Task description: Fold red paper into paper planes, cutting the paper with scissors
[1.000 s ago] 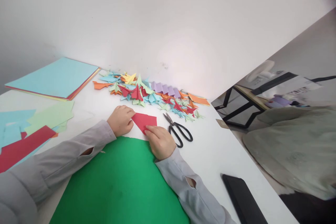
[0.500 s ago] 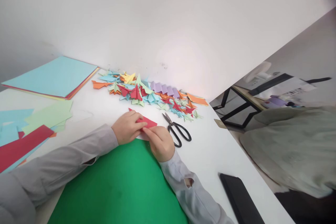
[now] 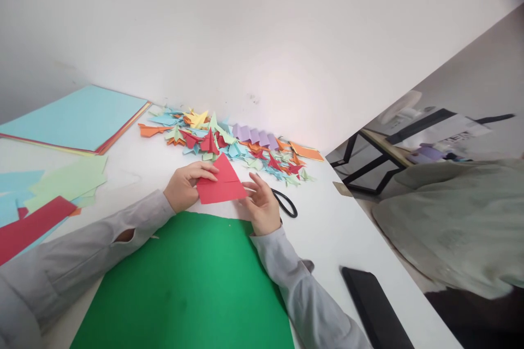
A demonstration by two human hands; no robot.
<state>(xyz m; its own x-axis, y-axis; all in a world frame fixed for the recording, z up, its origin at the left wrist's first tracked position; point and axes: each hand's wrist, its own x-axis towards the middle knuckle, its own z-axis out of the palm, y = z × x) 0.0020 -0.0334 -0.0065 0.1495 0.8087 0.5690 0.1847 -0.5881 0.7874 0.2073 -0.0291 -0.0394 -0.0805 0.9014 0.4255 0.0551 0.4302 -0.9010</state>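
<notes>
A red paper piece (image 3: pixel 221 182) with a crease across it is held up just beyond the far edge of a green sheet (image 3: pixel 184 283). My left hand (image 3: pixel 186 184) pinches its left side between thumb and fingers. At the paper's right corner, my right hand (image 3: pixel 262 204) has its fingers spread, the fingertips near or touching the edge; a firm grip cannot be made out. Black-handled scissors (image 3: pixel 290 204) lie beside my right hand, which mostly hides them.
Small folded papers (image 3: pixel 208 142) in many colours are heaped by the wall. Large sheets (image 3: pixel 77 117) and cut pieces (image 3: pixel 67 180) lie left. A black flat object (image 3: pixel 374 305) rests right. A person in a pale green top (image 3: pixel 454 223) is beyond the table's edge.
The red paper has been opened out and raised, showing a larger face. My right hand has moved right, its fingers spreading from the paper and covering more of the scissors. My left hand has shifted slightly left.
</notes>
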